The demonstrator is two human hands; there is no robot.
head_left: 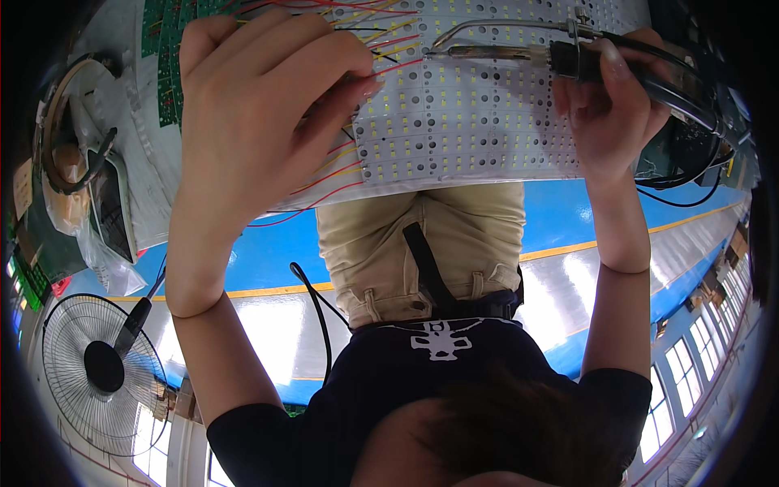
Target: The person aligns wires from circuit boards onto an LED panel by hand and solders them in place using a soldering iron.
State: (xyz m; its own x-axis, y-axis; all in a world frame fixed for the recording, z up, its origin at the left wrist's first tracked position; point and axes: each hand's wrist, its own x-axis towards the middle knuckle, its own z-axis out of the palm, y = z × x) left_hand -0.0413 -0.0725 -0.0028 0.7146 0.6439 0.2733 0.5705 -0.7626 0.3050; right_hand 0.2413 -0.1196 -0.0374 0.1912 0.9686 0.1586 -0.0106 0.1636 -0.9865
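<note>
A white panel point(471, 122) with rows of small yellowish LED chips and dark round holes lies on the worktop in front of me. My right hand point(613, 122) grips a soldering iron point(495, 52) by its black handle, with a thin curved metal tube point(503, 28) clamped alongside. The iron's tip points left and meets the panel near the end of a red wire point(398, 66). Close by, my left hand point(268, 105) is closed, its thumb and finger pinching that red wire; its palm side is hidden. Red, yellow and black wires run beneath the left hand onto the panel.
Green circuit boards point(169, 73) lie at the upper left, beyond my left hand. A clear plastic bag point(114, 264) hangs at the worktop's left edge, above a black fan point(104, 365). Black cables point(698, 174) trail off at the right.
</note>
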